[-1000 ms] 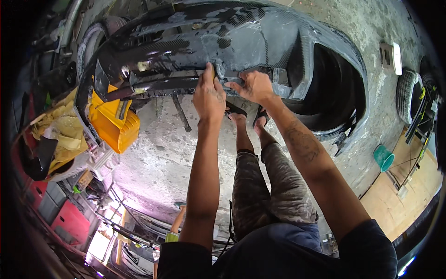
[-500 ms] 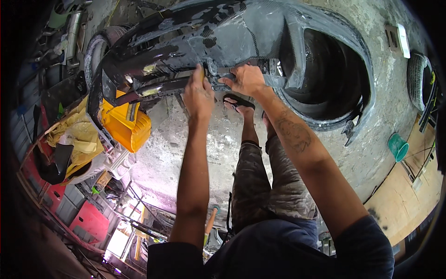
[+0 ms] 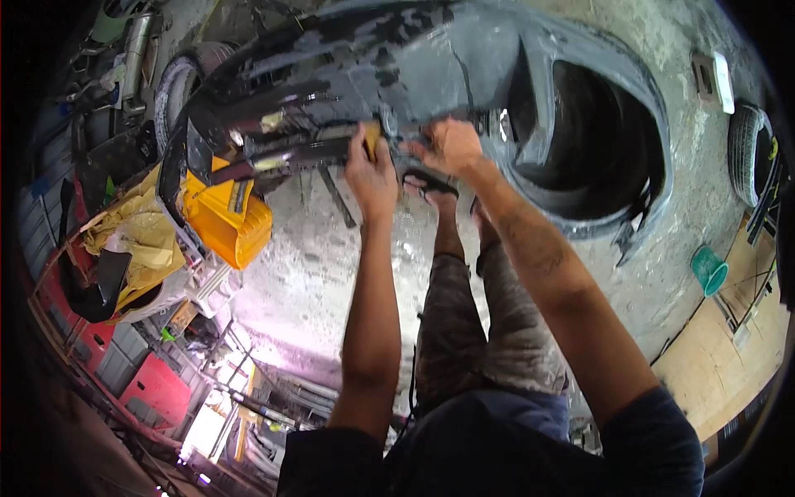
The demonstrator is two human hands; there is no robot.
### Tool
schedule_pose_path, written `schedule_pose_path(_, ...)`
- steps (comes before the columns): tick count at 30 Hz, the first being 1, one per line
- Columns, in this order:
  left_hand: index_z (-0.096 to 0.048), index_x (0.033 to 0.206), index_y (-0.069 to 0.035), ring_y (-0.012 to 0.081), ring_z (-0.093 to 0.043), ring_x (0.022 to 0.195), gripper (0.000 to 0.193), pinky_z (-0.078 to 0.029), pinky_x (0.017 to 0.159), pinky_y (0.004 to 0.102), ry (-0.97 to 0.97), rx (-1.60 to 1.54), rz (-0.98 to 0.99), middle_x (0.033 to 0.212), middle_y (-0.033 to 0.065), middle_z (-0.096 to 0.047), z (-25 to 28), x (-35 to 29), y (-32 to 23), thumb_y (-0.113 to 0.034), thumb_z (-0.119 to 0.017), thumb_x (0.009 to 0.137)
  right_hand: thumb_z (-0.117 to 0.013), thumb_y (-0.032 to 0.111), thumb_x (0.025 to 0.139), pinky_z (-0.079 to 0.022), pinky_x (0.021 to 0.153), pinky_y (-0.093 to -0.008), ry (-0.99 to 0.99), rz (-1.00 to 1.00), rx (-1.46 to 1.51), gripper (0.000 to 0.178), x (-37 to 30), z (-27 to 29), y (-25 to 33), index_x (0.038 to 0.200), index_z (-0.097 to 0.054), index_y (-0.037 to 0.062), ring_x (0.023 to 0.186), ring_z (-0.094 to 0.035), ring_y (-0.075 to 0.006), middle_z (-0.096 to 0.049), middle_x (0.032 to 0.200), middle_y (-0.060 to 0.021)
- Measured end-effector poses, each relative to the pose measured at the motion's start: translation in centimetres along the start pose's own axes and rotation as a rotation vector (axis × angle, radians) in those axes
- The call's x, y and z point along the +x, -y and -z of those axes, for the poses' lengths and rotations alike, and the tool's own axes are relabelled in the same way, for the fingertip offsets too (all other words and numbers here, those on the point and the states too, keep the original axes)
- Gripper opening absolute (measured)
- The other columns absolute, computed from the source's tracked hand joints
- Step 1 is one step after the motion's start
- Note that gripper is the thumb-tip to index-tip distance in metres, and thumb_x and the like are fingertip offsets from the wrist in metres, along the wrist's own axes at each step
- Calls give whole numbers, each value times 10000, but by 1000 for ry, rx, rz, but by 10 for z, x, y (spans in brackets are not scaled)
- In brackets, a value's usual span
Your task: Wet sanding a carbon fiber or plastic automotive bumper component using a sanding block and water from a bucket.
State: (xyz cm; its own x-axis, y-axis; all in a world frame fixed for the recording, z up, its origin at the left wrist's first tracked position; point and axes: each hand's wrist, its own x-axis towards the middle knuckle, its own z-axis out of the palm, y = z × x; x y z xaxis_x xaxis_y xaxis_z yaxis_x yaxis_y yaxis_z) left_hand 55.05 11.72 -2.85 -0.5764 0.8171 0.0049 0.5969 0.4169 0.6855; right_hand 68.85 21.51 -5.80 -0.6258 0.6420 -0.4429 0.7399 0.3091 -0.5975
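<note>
A large car bumper (image 3: pixel 422 70), grey with black patches and a thin dark crack, lies across the top of the view. My left hand (image 3: pixel 373 178) is closed around a small yellow-tan pad (image 3: pixel 373 139), held against the bumper's near edge; the pad's underside is hidden. Just to the right, my right hand (image 3: pixel 457 147) grips the same edge, thumb pointing left and fingers partly blurred over the rim. A round dark opening (image 3: pixel 588 141) is at the bumper's right end.
A yellow plastic tub (image 3: pixel 240 232) sits under the bumper's left end, beside crumpled tan paper (image 3: pixel 137 228). A tyre (image 3: pixel 749 153) and a green bucket (image 3: pixel 710 271) are at the right, near a wooden board (image 3: pixel 729 356). My sandalled foot (image 3: pixel 431 189) stands below the bumper.
My left hand has shifted slightly right and turned, showing more of the yellow-tan pad. A dark strip on the floor beside it is now more visible. My right hand stays on the edge.
</note>
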Motion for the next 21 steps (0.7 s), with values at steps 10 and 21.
schedule_pose_path(10, -513, 1364, 52, 223, -639, 995, 448, -504, 854, 312, -161, -405, 304, 1157, 212, -652, -23, -30, -25, -71, -636, 951, -600, 719, 837, -565, 715, -454, -66, -37, 20, 677, -9, -4, -9, 890, -741, 59, 800, -710, -389, -709, 786, -193)
schedule_pose_path(21, -524, 1351, 63, 214, -663, 1060, 409, -519, 874, 313, -51, -390, 562, 1211, 224, -665, 6, -71, -42, -87, -613, 981, -568, 682, 887, -549, 704, -460, -89, 17, -34, 650, -12, 0, -16, 856, -700, 47, 808, -701, -376, -693, 762, -171)
